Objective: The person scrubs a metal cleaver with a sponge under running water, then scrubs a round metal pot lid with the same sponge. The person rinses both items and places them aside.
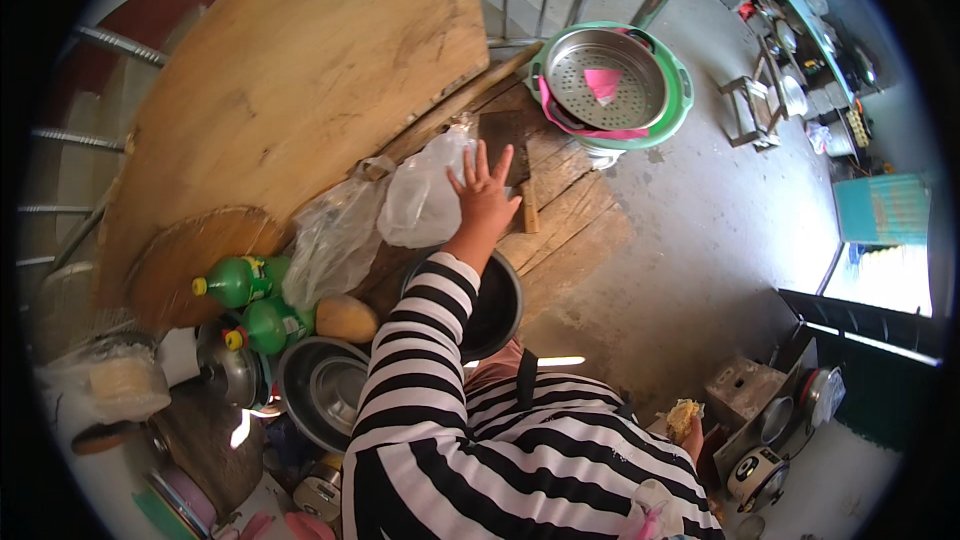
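My left hand point(485, 195), at the end of a black-and-white striped sleeve, is spread open with fingers apart. It rests at the edge of a clear plastic bag point(420, 200) and just beside a cleaver point(503, 135) with a wooden handle, both lying on a low plank table point(570, 215). A dark round bowl point(500, 310) sits under my forearm. My right hand point(692, 432) is low at the right by my side, closed on a yellowish crumbly lump point(681, 414).
A large wooden board point(300, 80) leans at the back left, with a round woven mat point(195, 255) below it. Two green bottles point(245, 280), a tan gourd point(347, 318) and a metal bowl point(325, 385) crowd the left. A perforated metal tray in a green basin point(683, 90) stands beyond the table.
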A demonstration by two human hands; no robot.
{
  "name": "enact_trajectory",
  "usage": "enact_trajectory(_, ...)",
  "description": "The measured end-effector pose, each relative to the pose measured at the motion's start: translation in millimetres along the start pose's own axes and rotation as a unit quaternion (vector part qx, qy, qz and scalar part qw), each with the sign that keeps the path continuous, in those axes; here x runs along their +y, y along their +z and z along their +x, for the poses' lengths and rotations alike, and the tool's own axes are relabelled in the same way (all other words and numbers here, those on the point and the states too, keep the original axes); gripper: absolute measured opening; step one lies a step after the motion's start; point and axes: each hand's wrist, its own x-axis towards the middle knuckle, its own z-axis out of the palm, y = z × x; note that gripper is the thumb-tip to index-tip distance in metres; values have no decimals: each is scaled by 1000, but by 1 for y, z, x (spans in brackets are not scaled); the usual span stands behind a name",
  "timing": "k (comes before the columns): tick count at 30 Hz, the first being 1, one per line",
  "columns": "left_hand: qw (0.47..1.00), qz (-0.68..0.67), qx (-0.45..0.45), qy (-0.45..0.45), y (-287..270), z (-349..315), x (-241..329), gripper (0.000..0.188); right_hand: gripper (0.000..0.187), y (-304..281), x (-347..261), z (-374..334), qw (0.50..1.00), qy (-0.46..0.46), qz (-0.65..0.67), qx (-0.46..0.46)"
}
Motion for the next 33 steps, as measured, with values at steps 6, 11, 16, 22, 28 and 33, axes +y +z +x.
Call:
enact_trajectory(6,946,38,-247,-205,-25,-20,-121,40,35,28,-12,20,999,7,-20,-32)
enact_trajectory(11,979,121,-135,-87,-58,-57,-167,17,36,17,-17,45,992,-43,-84,-78)
enact_trajectory(16,967,180,179,-38,-135,-59,-214,23,69,-2,-20,82,969,-115,-207,-75)
enact_trajectory(22,902,314,-33,-296,-156,-75,-268,44,61,29,-31,85,984,-32,-144,-105)
enact_trajectory(28,825,91,-286,-479,-92,-102,-256,75,36,28,-38,86,987,7,-91,-131)
enact_trajectory(33,913,170,-77,-363,-62,-106,-272,47,70,-13,-35,115,920,-152,-301,-197)
